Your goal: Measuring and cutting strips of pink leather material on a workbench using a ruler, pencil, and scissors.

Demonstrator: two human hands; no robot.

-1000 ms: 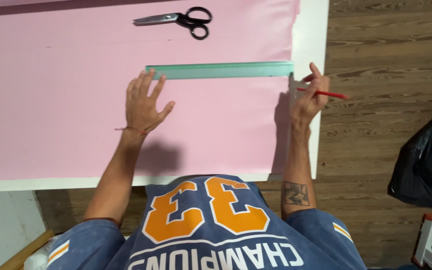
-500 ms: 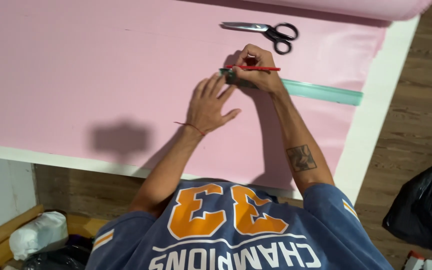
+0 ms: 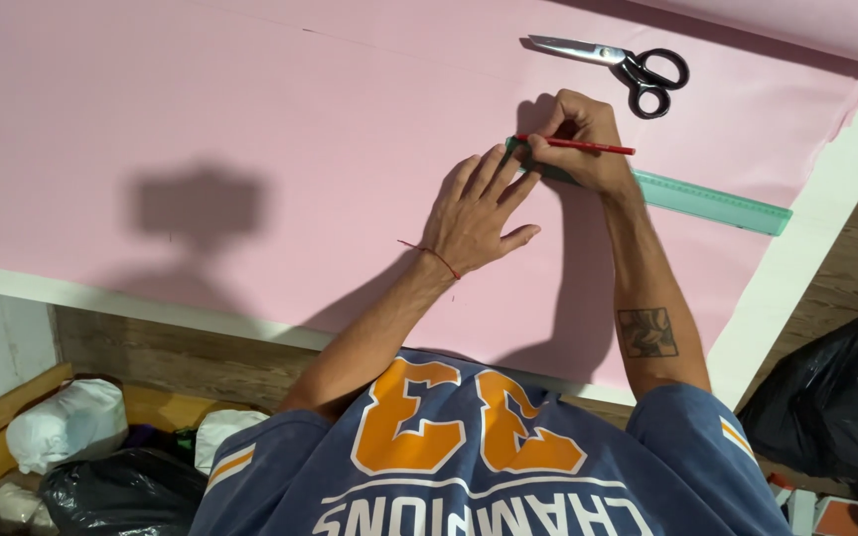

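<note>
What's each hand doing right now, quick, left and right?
Left hand: open, flat on the pink sheet, fingertips at the green ruler.
Right hand: closed around a red pencil, at the ruler's end.

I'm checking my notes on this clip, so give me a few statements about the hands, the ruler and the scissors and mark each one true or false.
1. The right hand holds a red pencil. True.
2. The left hand grips the scissors. False: the scissors lie untouched on the pink sheet, beyond both hands; the left hand rests flat on the sheet by the ruler's end.
3. The green ruler lies on the pink sheet. True.
4. The ruler lies to the left of the left hand. False: it runs out to the right, past the right wrist.
5. The scissors have black handles. True.
</note>
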